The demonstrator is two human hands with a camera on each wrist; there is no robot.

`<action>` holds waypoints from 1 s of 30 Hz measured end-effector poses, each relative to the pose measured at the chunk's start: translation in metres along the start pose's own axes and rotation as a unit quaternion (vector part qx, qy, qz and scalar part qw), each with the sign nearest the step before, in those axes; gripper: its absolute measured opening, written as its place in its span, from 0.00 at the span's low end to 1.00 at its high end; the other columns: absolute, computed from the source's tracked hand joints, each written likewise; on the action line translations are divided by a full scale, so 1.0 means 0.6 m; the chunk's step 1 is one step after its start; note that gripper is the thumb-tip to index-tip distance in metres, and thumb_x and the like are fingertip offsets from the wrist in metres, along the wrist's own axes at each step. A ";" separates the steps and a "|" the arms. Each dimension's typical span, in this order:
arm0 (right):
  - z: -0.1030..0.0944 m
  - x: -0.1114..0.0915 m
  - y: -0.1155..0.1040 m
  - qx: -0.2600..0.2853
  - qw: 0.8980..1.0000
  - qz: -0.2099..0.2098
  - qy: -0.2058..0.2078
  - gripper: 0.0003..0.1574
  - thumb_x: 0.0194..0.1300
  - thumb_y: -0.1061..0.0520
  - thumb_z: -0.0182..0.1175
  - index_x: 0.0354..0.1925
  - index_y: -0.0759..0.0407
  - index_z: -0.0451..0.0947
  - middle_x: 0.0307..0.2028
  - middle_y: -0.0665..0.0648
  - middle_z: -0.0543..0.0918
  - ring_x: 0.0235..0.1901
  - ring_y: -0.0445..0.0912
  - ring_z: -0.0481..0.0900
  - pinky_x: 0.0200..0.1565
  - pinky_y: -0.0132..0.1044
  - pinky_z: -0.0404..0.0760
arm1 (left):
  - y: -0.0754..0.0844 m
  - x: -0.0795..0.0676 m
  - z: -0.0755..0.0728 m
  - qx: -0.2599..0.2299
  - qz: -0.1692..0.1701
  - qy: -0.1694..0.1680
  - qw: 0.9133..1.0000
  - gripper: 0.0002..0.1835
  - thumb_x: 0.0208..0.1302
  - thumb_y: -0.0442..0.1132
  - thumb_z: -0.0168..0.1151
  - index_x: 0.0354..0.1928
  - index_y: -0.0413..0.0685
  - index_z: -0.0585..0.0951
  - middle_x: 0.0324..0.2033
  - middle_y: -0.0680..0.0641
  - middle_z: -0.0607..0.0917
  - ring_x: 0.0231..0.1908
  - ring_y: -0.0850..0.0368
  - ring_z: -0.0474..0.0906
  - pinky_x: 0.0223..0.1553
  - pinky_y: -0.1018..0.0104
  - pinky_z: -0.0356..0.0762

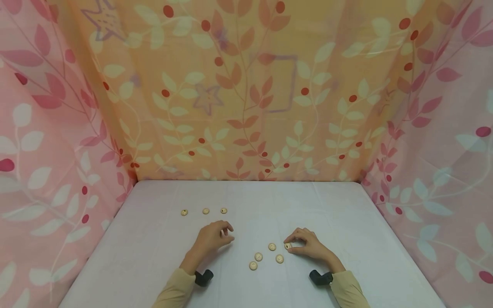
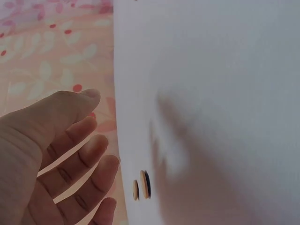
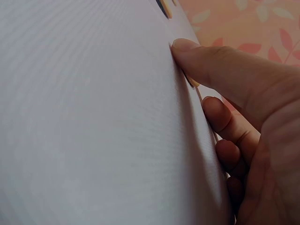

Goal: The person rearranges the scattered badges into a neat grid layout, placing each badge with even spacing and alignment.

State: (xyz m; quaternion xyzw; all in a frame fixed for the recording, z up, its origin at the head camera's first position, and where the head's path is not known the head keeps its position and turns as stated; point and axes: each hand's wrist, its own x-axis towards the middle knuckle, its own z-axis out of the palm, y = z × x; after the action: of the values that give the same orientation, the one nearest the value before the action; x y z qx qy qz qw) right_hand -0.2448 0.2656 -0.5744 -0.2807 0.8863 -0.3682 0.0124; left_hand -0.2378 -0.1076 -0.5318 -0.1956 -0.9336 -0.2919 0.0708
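At the right of the middle, my right hand [image 1: 310, 246] pinches a small round wooden disc [image 1: 287, 246] at the table surface, between thumb and fingertips. In the right wrist view the thumb hides most of that disc [image 3: 193, 81]. Several like discs lie just left of it, among them one disc [image 1: 272, 247] close by and another disc [image 1: 279, 259] nearer the front. My left hand [image 1: 212, 235] hovers over the cloth with loosely bent fingers and holds nothing. Beyond it stand three discs in a row, the middle disc [image 1: 206, 211] among them.
A white cloth [image 1: 308, 205] covers the table. Patterned curtains hang on three sides, with the orange back curtain [image 1: 246, 107] along the far edge. Each wrist wears a black camera, such as the left camera [image 1: 204, 278].
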 end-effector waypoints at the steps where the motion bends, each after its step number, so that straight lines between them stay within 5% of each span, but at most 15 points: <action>1: 0.000 0.000 0.000 -0.001 1.000 0.000 0.000 0.17 0.50 0.40 0.67 0.41 0.37 0.80 0.36 0.36 0.76 0.36 0.36 0.67 0.40 0.39 0.56 | 0.002 -0.001 0.002 0.001 0.002 -0.001 1.000 0.11 0.48 0.47 0.70 0.35 0.55 0.82 0.24 0.62 0.75 0.23 0.69 0.68 0.24 0.74 0.65; 22: 0.000 -0.001 0.001 0.009 1.000 0.018 -0.002 0.16 0.50 0.40 0.67 0.41 0.35 0.80 0.36 0.37 0.76 0.37 0.37 0.66 0.41 0.38 0.55 | 0.040 -0.031 0.027 -0.018 0.021 -0.051 0.998 0.09 0.50 0.49 0.69 0.32 0.57 0.82 0.23 0.61 0.76 0.21 0.71 0.67 0.24 0.74 0.65; 30: -0.002 -0.003 -0.025 0.012 1.000 0.010 0.013 0.16 0.50 0.51 0.69 0.41 0.47 0.81 0.36 0.47 0.79 0.37 0.47 0.69 0.42 0.36 0.53 | 0.050 -0.043 0.036 -0.023 0.023 -0.070 0.997 0.09 0.49 0.50 0.69 0.31 0.57 0.82 0.22 0.61 0.76 0.21 0.72 0.66 0.25 0.74 0.64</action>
State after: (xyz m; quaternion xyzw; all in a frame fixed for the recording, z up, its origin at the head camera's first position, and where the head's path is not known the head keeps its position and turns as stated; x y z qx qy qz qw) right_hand -0.2364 0.2589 -0.5640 -0.2672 0.8844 -0.3825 0.0080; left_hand -0.2027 -0.0810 -0.5402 -0.2384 -0.9245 -0.2974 0.0074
